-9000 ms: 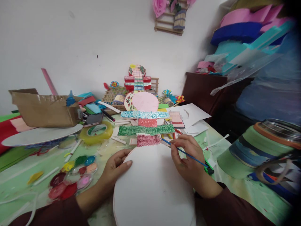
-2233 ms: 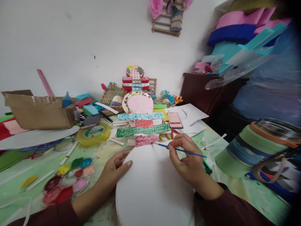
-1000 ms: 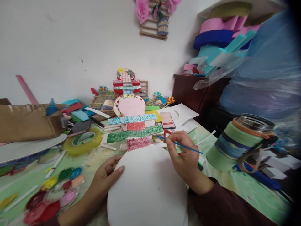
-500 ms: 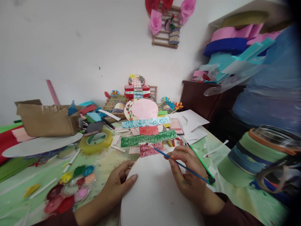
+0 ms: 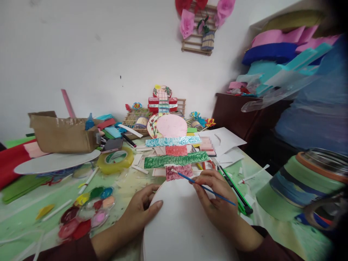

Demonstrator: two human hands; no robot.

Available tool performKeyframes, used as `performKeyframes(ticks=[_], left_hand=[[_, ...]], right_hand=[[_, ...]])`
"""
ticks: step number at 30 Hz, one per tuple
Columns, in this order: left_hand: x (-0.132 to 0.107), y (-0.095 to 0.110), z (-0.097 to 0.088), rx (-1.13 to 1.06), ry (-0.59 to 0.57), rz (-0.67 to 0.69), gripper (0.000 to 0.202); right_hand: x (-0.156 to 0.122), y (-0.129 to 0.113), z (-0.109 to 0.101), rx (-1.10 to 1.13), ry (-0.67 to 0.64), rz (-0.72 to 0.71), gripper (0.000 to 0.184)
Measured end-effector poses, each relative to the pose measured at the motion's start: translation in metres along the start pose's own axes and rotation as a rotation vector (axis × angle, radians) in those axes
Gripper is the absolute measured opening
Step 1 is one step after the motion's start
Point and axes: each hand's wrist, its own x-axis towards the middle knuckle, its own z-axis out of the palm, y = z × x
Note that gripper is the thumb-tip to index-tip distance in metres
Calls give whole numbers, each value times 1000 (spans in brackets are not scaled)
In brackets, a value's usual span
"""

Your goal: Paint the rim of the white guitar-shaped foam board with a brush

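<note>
A large white foam oval lies in front of me, the base of a craft piece stacked with red, green and blue painted bands and a pink round top. My left hand rests curled on the oval's left edge. My right hand pinches a thin blue paintbrush whose tip touches the lowest red band.
A paint palette sits at the left, with a roll of tape, a white plate and a cardboard box behind it. A green cutter and a green flask lie to the right. Finished crafts stand against the wall.
The brush tip went from the right side of the bands to the lowest red band. My view swung left, then back. My left hand stayed on the oval's edge.
</note>
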Motion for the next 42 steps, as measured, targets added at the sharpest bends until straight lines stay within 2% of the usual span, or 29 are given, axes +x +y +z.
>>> performKeyframes(ticks=[30, 36, 42], left_hand=[[0, -5, -3, 17, -17, 5, 43], [0, -4, -2, 35, -13, 1, 43], [-1, -1, 0, 17, -12, 14, 41]], right_hand=[[1, 0, -2, 34, -64, 51, 16], [1, 0, -2, 33, -20, 54, 18], [-1, 2, 0, 36, -87, 40, 17]])
